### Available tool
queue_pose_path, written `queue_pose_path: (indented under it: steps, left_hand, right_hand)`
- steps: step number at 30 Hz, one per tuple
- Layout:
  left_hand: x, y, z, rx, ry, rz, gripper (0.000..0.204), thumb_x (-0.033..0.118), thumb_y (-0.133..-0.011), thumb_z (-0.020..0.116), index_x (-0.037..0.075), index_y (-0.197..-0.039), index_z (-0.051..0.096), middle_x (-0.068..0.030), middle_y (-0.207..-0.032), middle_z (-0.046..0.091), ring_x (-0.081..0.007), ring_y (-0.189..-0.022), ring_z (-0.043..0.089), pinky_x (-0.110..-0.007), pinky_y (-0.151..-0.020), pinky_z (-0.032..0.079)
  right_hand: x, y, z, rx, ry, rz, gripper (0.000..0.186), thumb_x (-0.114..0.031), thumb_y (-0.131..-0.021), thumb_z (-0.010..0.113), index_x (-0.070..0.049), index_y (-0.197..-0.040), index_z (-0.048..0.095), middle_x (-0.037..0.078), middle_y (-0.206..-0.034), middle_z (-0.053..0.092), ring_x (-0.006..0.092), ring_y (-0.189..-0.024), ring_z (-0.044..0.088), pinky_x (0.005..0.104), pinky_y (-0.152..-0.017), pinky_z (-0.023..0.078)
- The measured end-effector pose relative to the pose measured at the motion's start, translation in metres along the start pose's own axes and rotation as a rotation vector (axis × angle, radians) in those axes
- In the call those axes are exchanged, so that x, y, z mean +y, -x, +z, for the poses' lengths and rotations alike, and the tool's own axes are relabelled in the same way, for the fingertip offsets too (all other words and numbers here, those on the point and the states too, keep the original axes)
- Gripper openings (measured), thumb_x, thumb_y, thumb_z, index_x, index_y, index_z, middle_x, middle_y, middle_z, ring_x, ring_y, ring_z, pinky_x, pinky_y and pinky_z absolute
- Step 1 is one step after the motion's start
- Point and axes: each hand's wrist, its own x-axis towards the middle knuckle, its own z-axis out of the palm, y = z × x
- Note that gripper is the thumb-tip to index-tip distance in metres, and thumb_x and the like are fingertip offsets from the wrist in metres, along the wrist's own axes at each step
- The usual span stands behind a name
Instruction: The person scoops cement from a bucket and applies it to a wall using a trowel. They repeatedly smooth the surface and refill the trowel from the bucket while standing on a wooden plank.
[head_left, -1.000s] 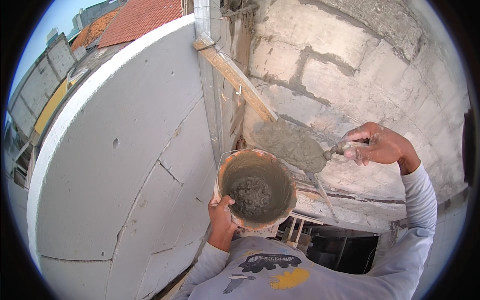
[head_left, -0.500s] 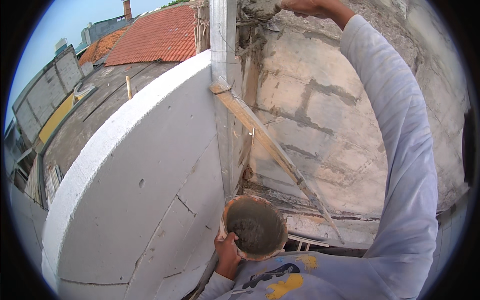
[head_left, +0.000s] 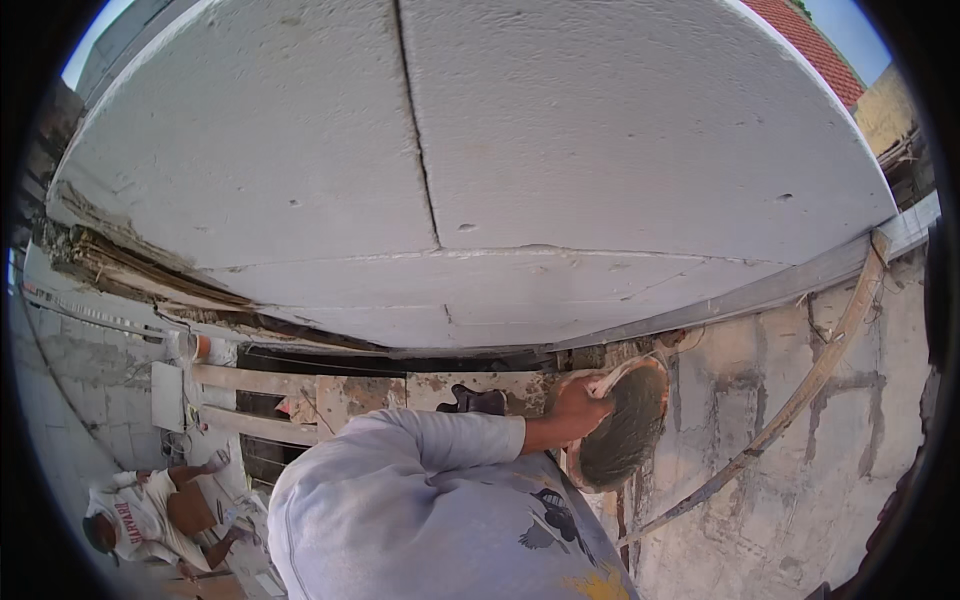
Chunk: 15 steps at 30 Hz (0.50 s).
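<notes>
My left hand (head_left: 578, 410) is closed on the rim of a round bucket (head_left: 655, 365), gripping its left edge close to my body. Wet grey mortar (head_left: 622, 425) fills much of the bucket, its surface smooth and dark. The bucket appears tilted in this view, against the foot of the rough block wall on the right. My right hand is out of sight. Ahead of me stands a wall of large white blocks (head_left: 600, 130) with thin joints between them.
A slanted wooden brace (head_left: 800, 400) crosses the rough mortared wall (head_left: 720, 490) on the right. Left of me run scaffold planks (head_left: 255, 381) over a dark gap. A co-worker (head_left: 150, 515) is lower down at the far left. Red roof tiles (head_left: 800, 35) show beyond the wall.
My view has swung left, so the white wall now spans the top. My right hand, raised at the top earlier, has gone out of view. The left hand still grips the bucket.
</notes>
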Motion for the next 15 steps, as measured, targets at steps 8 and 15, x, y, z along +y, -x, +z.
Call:
queue_pose_path:
  steps: [8, 15]
  left_hand:
    - [-0.044, 0.017, 0.017, 0.185, -0.204, 0.286, 0.050, 0.013, -0.088, 0.066, -0.001, -0.135, 0.058, -0.0172, -0.091, 0.071, -0.0224, -0.081, 0.070, -0.039, -0.072, 0.055]
    - [-0.042, 0.036, 0.018, 0.171, -0.330, 0.360, 0.043, 0.012, -0.088, 0.064, -0.003, -0.128, 0.062, -0.0219, -0.108, 0.068, -0.0254, -0.094, 0.068, -0.041, -0.082, 0.053]
  right_hand:
    - [0.046, 0.124, 0.185, -0.682, 0.224, -0.084, 0.039, -0.021, -0.096, 0.069, 0.005, -0.124, 0.065, 0.026, -0.108, 0.071, 0.0389, -0.101, 0.070, 0.0454, -0.089, 0.054]
    - [0.056, 0.165, 0.323, -0.486, 0.556, -0.421, 0.038, -0.022, -0.093, 0.067, -0.007, -0.128, 0.067, 0.013, -0.114, 0.067, 0.0320, -0.094, 0.067, 0.0441, -0.079, 0.058]
